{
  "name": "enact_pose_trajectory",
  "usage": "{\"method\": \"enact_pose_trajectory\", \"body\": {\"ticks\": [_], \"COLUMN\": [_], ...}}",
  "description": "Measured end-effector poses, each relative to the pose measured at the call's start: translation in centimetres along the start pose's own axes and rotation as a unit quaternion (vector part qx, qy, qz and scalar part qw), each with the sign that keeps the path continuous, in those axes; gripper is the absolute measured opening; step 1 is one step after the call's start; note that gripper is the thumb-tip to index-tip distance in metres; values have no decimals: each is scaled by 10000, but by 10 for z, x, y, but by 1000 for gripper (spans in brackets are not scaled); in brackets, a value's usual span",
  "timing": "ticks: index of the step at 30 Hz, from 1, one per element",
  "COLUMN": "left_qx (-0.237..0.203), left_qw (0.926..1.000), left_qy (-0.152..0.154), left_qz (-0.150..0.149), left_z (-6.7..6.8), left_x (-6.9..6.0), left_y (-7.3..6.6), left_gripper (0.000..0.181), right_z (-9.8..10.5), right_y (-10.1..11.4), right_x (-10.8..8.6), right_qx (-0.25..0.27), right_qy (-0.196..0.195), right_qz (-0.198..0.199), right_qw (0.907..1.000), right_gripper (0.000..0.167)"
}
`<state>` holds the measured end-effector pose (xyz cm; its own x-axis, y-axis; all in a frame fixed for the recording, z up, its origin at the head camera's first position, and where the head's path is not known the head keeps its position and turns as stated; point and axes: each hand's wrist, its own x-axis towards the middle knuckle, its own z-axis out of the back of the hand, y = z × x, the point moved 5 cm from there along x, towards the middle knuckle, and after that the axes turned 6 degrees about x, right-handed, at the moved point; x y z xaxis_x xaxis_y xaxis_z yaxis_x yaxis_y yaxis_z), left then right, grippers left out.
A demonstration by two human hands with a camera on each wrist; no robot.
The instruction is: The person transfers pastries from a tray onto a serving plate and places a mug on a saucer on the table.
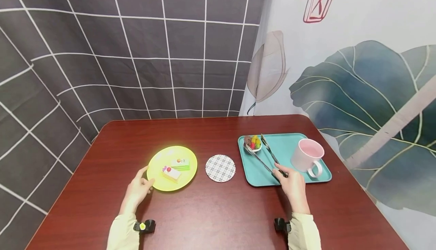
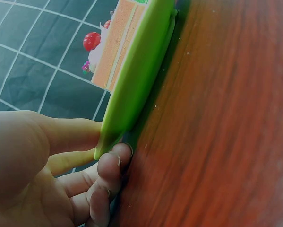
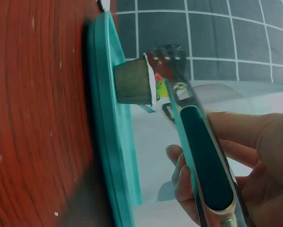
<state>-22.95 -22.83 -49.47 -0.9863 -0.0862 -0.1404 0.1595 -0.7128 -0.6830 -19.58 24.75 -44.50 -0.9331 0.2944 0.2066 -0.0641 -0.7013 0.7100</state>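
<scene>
My left hand [image 1: 137, 190] pinches the near left rim of a yellow-green plate [image 1: 156, 182], thumb above and fingers under the edge in the left wrist view. Two small cake slices, one pink-white [image 1: 171, 173] and one green-white [image 1: 180, 164], lie on it. My right hand [image 1: 293, 185] holds metal tongs [image 1: 262, 161] with dark handles [image 3: 205, 161], their arms spread apart. The tong tips are at a small cup of colourful pieces [image 1: 252, 144] at the left end of a teal tray [image 1: 282, 140]; whether they touch it I cannot tell.
On the tray's right side stands a pink mug [image 1: 306, 155], its handle toward me. A round checked coaster [image 1: 220, 168] lies between plate and tray on the red-brown table [image 1: 204, 212]. Behind the table hang a dark grid cloth [image 1: 136, 53] and a leaf-patterned curtain [image 1: 357, 87].
</scene>
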Motion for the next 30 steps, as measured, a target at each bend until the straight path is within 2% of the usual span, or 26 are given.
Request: {"method": "enact_pose_trajectory", "body": {"ticks": [8,18,30], "left_qx": [-20,10,12], "left_qw": [10000,9999,10000], "left_qy": [-41,-91,-83], "left_qz": [-56,-73,-41], "left_z": [-1,-1,0], "left_x": [-1,1,2], "left_y": [0,1,2], "left_gripper": [57,57,58], "right_z": [-10,-20,-31], "right_y": [-10,-6,-6], "right_x": [15,22,18], "right_qx": [-47,-164,-346], "right_qy": [350,393,720], "right_qz": [30,102,338], "right_qw": [9994,9990,9962], "right_gripper": [32,31,50]}}
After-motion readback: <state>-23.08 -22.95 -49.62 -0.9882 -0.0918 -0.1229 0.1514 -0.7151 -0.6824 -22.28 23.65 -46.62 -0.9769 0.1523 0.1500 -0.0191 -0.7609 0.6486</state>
